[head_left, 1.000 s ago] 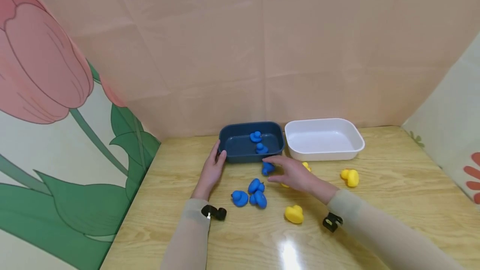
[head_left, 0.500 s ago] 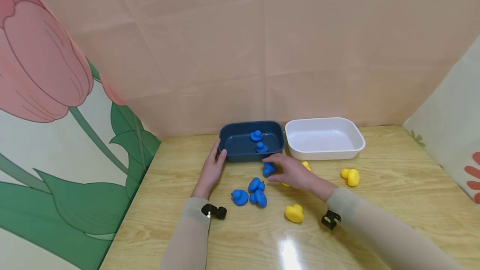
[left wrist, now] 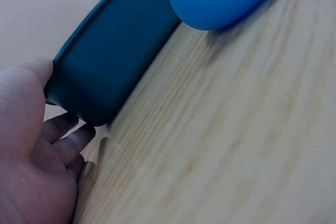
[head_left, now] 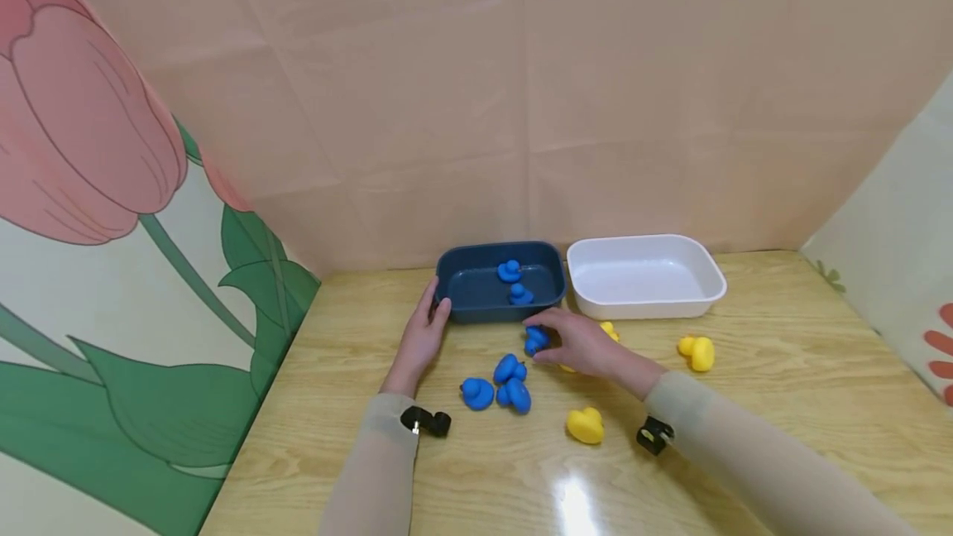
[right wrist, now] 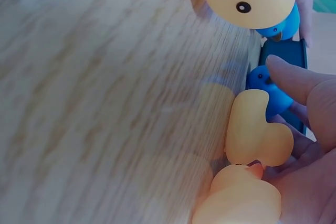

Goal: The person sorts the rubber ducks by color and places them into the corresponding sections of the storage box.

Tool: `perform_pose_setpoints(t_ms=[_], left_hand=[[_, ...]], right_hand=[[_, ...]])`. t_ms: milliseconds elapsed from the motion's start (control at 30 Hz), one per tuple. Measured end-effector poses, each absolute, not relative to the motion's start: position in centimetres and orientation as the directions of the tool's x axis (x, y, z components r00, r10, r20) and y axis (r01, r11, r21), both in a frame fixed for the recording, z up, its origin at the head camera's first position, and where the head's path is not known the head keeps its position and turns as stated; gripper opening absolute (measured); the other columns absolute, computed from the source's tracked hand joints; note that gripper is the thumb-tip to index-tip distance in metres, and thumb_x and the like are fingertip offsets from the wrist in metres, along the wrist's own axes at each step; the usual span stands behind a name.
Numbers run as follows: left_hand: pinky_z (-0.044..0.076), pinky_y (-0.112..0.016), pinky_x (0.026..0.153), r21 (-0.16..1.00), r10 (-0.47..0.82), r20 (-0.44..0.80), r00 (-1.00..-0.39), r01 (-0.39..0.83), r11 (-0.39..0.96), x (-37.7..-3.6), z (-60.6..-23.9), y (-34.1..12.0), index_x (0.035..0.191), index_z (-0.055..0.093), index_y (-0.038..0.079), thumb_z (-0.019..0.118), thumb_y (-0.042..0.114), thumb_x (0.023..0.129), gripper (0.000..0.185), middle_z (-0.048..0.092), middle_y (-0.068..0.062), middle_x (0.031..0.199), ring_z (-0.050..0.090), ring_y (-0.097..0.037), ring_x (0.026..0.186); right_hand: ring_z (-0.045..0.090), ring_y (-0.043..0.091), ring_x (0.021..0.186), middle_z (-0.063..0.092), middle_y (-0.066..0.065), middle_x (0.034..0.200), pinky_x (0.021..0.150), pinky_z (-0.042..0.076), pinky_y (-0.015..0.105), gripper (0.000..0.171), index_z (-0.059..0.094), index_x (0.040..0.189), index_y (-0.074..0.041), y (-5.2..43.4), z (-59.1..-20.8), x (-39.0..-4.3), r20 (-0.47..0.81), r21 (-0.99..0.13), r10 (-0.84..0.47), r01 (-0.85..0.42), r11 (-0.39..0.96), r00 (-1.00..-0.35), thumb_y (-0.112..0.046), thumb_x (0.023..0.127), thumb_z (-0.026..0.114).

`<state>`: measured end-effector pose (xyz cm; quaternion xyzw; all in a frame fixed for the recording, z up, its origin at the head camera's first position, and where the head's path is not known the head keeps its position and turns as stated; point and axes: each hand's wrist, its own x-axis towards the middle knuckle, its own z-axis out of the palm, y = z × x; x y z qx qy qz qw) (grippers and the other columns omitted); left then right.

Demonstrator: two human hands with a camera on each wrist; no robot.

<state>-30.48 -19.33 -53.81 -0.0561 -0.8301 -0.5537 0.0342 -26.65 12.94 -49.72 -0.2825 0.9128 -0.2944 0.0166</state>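
My left hand [head_left: 420, 342] holds the left end of a dark blue tray [head_left: 484, 317], thumb at its front corner and fingers along its side. Two blue rubber ducks [head_left: 510, 271] sit in that tray. Just in front of it, my right hand [head_left: 584, 343] pinches another blue rubber duck [head_left: 535, 341] between thumb and fingers. The right wrist view shows this duck [right wrist: 278, 100] low by the table, partly behind the thumb [right wrist: 289, 77]. Several more blue ducks [head_left: 510, 369] lie grouped on the table between my forearms.
A white tray [head_left: 644, 310] stands right of the dark one. Yellow rubber ducks lie near the right hand [head_left: 610, 330], at the right [head_left: 696, 352] and nearer the front [head_left: 585, 426]; another is partly hidden under the hand. A pink cloth [head_left: 417, 147] hangs behind the wooden table [head_left: 298, 437].
The right hand's thumb and fingers have drawn closer around the blue duck, which has shifted slightly right and nearer me. My left hand stays on the dark tray.
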Motion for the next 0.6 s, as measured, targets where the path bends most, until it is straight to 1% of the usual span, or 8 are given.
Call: perform_pose_setpoints(t_ms=[167, 267, 367, 600], left_hand=[[0.028, -0.048, 0.132, 0.917, 0.048, 0.120, -0.992, 0.129, 0.377, -30.48, -53.86, -19.31, 0.177, 0.029, 0.028, 0.049, 0.045, 0.119, 0.063, 0.028, -0.004, 0.181, 0.028, -0.028, 0.165], [0.028, -0.049, 0.132, 0.918, 0.048, 0.129, -0.991, 0.137, 0.372, -30.46, -53.87, -19.29, 0.177, 0.029, 0.026, 0.050, 0.039, 0.120, 0.062, 0.028, -0.006, 0.181, 0.029, -0.030, 0.165], [0.028, -0.048, 0.132, 0.917, 0.047, 0.127, -0.991, 0.136, 0.375, -30.47, -53.83, -19.27, 0.177, 0.029, 0.027, 0.051, 0.040, 0.120, 0.063, 0.028, -0.006, 0.181, 0.029, -0.029, 0.164], [0.028, -0.047, 0.132, 0.913, 0.047, 0.113, -0.992, 0.122, 0.389, -30.49, -53.82, -19.33, 0.177, 0.028, 0.030, 0.048, 0.060, 0.115, 0.072, 0.028, -0.003, 0.181, 0.029, -0.027, 0.164]], right_hand=[[0.065, 0.037, 0.130, 0.067, 0.017, 0.146, 0.111, 0.054, 0.057, 0.053, 0.071, 0.145, -0.008, 12.86, -49.71, -26.62, 0.119, -0.550, -0.515, -0.488, 0.677, -0.849, -0.022, 0.097, 0.089], [0.065, 0.036, 0.129, 0.068, 0.016, 0.144, 0.111, 0.054, 0.057, 0.052, 0.071, 0.144, -0.008, 12.82, -49.72, -26.64, 0.123, -0.545, -0.512, -0.489, 0.681, -0.850, -0.022, 0.097, 0.089], [0.066, 0.035, 0.126, 0.069, 0.016, 0.142, 0.110, 0.055, 0.057, 0.051, 0.072, 0.142, -0.007, 12.80, -49.72, -26.67, 0.130, -0.541, -0.511, -0.493, 0.681, -0.850, -0.022, 0.097, 0.090], [0.066, 0.033, 0.121, 0.070, 0.014, 0.138, 0.108, 0.056, 0.055, 0.050, 0.073, 0.139, -0.007, 12.79, -49.63, -26.52, 0.139, -0.544, -0.506, -0.493, 0.679, -0.851, -0.020, 0.095, 0.091]])
